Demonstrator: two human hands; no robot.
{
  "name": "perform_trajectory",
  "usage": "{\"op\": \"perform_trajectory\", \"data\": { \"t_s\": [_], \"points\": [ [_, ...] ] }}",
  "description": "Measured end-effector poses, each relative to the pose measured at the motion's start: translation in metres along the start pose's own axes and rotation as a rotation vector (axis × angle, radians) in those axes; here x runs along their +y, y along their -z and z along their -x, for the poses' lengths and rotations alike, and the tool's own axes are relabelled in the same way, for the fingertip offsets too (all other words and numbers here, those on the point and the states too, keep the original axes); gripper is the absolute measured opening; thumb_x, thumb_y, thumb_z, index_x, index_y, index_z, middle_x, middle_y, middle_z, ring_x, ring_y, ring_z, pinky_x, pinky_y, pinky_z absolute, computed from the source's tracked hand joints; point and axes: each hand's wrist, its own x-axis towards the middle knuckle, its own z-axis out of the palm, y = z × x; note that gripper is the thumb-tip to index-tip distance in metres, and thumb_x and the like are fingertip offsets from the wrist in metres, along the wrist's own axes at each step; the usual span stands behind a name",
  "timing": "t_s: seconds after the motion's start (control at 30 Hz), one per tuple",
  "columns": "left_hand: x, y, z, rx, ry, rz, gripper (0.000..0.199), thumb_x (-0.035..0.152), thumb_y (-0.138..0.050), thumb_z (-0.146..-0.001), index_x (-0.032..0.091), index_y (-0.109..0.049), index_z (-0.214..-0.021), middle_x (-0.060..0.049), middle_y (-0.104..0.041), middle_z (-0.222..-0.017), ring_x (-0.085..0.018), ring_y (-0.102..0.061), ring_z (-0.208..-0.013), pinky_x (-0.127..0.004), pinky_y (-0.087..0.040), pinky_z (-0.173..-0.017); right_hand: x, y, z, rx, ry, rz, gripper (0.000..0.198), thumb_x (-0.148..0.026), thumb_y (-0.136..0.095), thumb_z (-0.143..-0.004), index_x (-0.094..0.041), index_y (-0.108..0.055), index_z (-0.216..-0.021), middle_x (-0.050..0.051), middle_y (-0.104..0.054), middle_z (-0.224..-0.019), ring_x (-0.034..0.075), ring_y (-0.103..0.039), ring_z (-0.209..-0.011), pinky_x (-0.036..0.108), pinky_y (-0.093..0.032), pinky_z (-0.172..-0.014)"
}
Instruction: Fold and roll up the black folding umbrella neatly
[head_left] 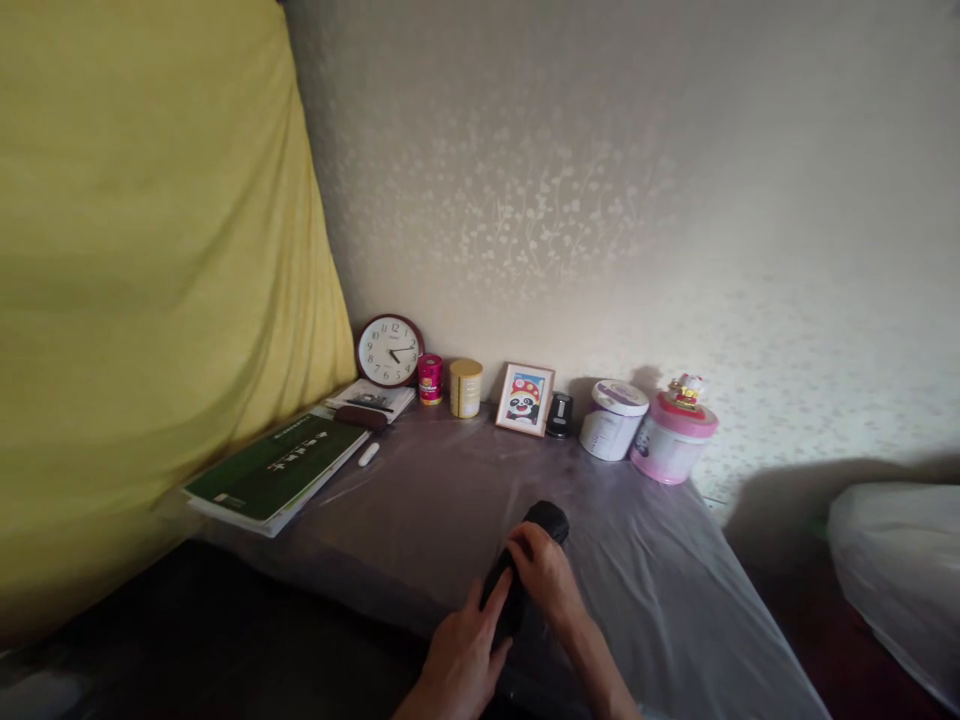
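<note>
A long black bundle, by its look a folded umbrella (pixel 549 517), lies slanted over the near part of the grey-covered table (pixel 442 510). Its rounded, ruffled end points away from me. My left hand (pixel 466 640) is wrapped round the nearer part, thumb and fingers on either side. Farther up, my right hand (pixel 546 568) pinches the dark fabric near the rounded end with bent fingers. Both hands cover much of the umbrella's middle, and its near end is partly hidden by my left hand.
Along the wall stand a clock (pixel 391 350), a pink can (pixel 430 380), a yellow-lidded tin (pixel 466 388), a framed panda picture (pixel 525 399), a small black device (pixel 559 415), a white tub (pixel 613 425) and a pink-lidded tub (pixel 673 445). Green book (pixel 281 465) at left; yellow curtain (pixel 150 250) beside it.
</note>
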Motion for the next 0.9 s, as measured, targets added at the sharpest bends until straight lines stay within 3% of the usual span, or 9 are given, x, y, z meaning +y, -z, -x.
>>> {"op": "perform_trajectory", "data": {
  "t_s": [0.17,0.27,0.47,0.53,0.67,0.8,0.9],
  "points": [
    [-0.003,-0.004,-0.002,0.012,0.008,-0.001,0.065,0.02,-0.048,-0.083,0.026,-0.02,-0.142,-0.018,-0.039,-0.135,-0.027,-0.061,-0.097,-0.039,-0.048,-0.085,-0.006,0.003,0.01,-0.05,0.138,0.045,0.022,-0.02,-0.043,-0.088,-0.019,-0.063,-0.08,0.003,-0.06,-0.082,0.015,-0.057,-0.081,0.026,-0.044,-0.075],
    [-0.003,-0.001,-0.001,-0.01,0.011,0.017,0.069,0.02,-0.05,-0.082,0.025,-0.018,-0.142,-0.018,-0.039,-0.135,-0.027,-0.06,-0.1,-0.038,-0.048,-0.086,-0.005,0.005,0.009,0.013,0.158,0.037,0.024,-0.023,-0.04,-0.091,-0.019,-0.063,-0.085,0.005,-0.062,-0.085,0.016,-0.058,-0.083,0.028,-0.046,-0.077],
    [-0.002,0.001,0.0,-0.099,0.06,-0.014,0.091,0.011,-0.061,-0.071,0.025,-0.006,-0.143,-0.024,-0.025,-0.142,-0.028,-0.06,-0.1,-0.035,-0.049,-0.084,0.022,-0.006,0.008,0.056,0.308,0.116,0.029,-0.026,-0.038,-0.093,-0.022,-0.065,-0.103,0.005,-0.064,-0.108,0.022,-0.051,-0.114,0.046,-0.035,-0.101],
    [-0.002,0.0,0.0,-0.118,0.086,-0.041,0.097,0.002,-0.06,-0.067,0.026,-0.003,-0.142,-0.025,-0.021,-0.144,-0.029,-0.056,-0.107,-0.034,-0.047,-0.087,0.036,-0.007,0.007,0.157,0.265,0.116,0.031,-0.029,-0.039,-0.092,-0.019,-0.064,-0.106,0.008,-0.063,-0.112,0.024,-0.051,-0.116,0.049,-0.036,-0.1],
    [-0.003,-0.001,0.0,-0.095,0.096,-0.074,0.094,-0.013,-0.037,-0.066,0.034,-0.005,-0.141,-0.019,-0.018,-0.146,-0.028,-0.052,-0.114,-0.034,-0.047,-0.089,0.058,0.006,0.01,0.356,0.151,-0.001,0.035,-0.039,-0.041,-0.09,-0.018,-0.066,-0.101,0.011,-0.065,-0.106,0.023,-0.059,-0.102,0.041,-0.048,-0.089],
    [-0.011,0.001,-0.001,-0.119,0.024,0.065,0.095,-0.013,-0.039,-0.061,0.032,-0.014,-0.141,-0.017,-0.019,-0.146,-0.029,-0.049,-0.117,-0.037,-0.044,-0.093,0.067,0.029,0.027,0.351,0.033,-0.096,0.036,-0.046,-0.045,-0.085,-0.02,-0.067,-0.096,0.009,-0.067,-0.098,0.022,-0.063,-0.092,0.035,-0.051,-0.083],
    [-0.027,0.001,-0.004,0.013,-0.016,0.392,0.088,-0.004,-0.047,-0.063,0.026,-0.021,-0.141,-0.013,-0.036,-0.137,-0.024,-0.052,-0.113,-0.031,-0.043,-0.095,0.075,0.043,0.044,0.301,-0.116,-0.127,0.039,-0.051,-0.046,-0.081,-0.02,-0.068,-0.093,0.007,-0.069,-0.094,0.022,-0.065,-0.087,0.032,-0.052,-0.079]
  ]
}}
